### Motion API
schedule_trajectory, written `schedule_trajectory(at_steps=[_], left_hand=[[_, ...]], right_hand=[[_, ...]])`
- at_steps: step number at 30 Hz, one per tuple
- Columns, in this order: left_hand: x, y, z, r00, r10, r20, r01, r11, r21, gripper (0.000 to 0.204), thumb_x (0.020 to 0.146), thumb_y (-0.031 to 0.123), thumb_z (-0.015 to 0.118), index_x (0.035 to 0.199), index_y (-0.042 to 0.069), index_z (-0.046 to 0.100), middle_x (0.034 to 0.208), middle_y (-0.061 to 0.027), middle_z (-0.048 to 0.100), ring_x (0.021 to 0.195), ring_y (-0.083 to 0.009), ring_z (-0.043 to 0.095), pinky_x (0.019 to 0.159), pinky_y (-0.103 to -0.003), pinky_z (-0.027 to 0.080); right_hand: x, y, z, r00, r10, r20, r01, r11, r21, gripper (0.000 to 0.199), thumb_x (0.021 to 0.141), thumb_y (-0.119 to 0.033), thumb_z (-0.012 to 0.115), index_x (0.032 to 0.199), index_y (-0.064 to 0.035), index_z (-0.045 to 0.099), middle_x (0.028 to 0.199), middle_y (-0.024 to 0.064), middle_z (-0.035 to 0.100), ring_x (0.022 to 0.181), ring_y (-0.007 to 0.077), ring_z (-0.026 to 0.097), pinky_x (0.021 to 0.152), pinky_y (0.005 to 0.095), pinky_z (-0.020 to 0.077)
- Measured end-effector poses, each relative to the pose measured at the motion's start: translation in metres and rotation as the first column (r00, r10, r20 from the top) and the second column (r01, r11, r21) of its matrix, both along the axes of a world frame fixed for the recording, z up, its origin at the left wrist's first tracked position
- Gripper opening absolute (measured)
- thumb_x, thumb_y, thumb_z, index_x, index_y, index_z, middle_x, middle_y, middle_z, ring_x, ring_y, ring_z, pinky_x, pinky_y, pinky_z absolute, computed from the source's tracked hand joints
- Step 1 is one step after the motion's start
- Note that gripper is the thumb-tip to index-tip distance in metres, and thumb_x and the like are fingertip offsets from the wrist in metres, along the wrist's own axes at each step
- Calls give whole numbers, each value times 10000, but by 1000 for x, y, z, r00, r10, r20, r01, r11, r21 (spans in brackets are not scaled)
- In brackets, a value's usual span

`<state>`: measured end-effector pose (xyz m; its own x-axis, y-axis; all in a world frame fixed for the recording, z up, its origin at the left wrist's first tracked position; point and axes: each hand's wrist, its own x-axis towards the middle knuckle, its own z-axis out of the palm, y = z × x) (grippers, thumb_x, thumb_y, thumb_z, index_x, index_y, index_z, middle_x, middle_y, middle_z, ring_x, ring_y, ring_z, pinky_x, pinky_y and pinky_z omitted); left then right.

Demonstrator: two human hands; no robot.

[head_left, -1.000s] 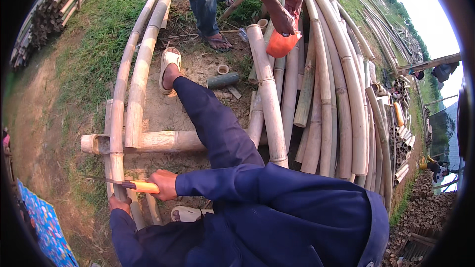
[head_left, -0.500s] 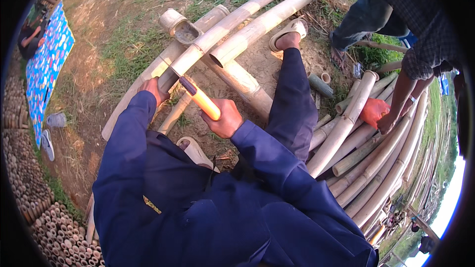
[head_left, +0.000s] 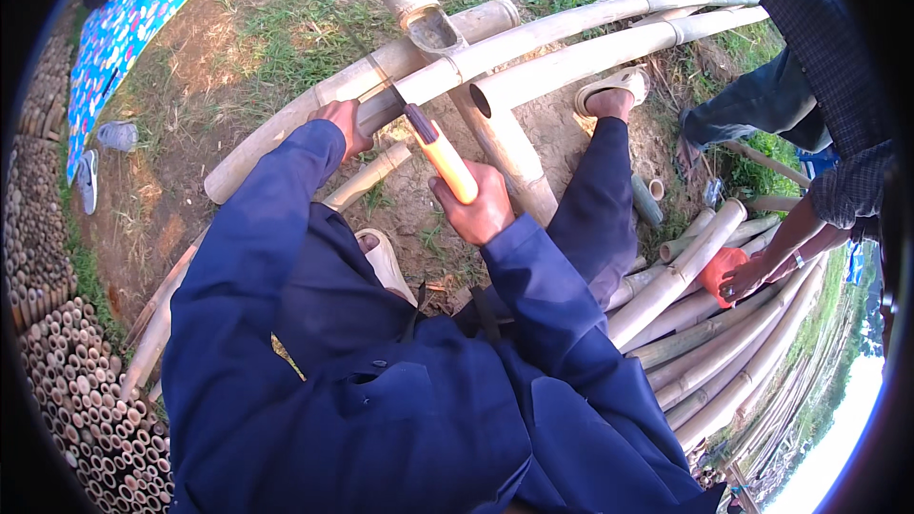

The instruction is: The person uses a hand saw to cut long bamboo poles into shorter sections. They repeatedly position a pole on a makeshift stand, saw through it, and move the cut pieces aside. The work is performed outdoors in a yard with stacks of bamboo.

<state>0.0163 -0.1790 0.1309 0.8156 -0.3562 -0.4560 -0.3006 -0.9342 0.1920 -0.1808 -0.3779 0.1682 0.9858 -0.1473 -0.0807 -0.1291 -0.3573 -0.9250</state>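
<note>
My right hand [head_left: 484,211] is wrapped around the orange handle of a hand saw [head_left: 447,167]. The saw's thin blade reaches up and left across a long bamboo pole [head_left: 552,36], near the pole's close end. On the left side of the blade, my left hand [head_left: 343,124] grips the short end section [head_left: 379,111] of that pole. Underneath lies a thicker bamboo log [head_left: 276,148], and a notched bamboo piece [head_left: 431,27] stands up beside the cut. How deep the blade sits in the pole cannot be made out.
A second long pole [head_left: 609,55] runs alongside, over a crossing bamboo log [head_left: 519,157]. Bamboo poles [head_left: 681,271] lie heaped at right, where another person's hand [head_left: 747,278] holds something red. Cut bamboo pieces [head_left: 95,381] are stacked lower left, near a patterned blue sheet [head_left: 124,48].
The view has shifted, so the scene sits further right and higher at left. Both hands keep their grips, and the saw remains across the pole. The other person's hand stays at the red thing.
</note>
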Motion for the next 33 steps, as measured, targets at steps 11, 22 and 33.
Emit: schedule_trajectory(at_steps=[11,22,33], left_hand=[[0,-6,7,994,-98,42,98,995,8,656,727,341,775,1258,-19,633,1090,-300,712,1060,-434,692,950,-473,550],[12,12,-20,999,-38,13,38,999,8,618,749,356,825,1208,-17,647,1109,-286,712,1086,-432,689,957,-477,550],[23,13,-60,998,-57,-3,54,962,-269,638,817,378,745,1252,-74,627,1023,-296,720,994,-451,699,875,-477,537]], right_hand=[[-6,-3,6,997,3,78,1,999,-48,254,888,-131,736,775,34,579,606,146,536,528,246,500,556,394,444],[-133,-8,4,995,-21,97,25,999,-44,185,887,-40,720,1062,17,702,731,162,662,634,322,685,619,369,532],[42,18,-37,1000,-12,6,12,1000,-2,223,785,-112,677,1006,-87,702,837,248,699,837,475,674,746,539,527]])
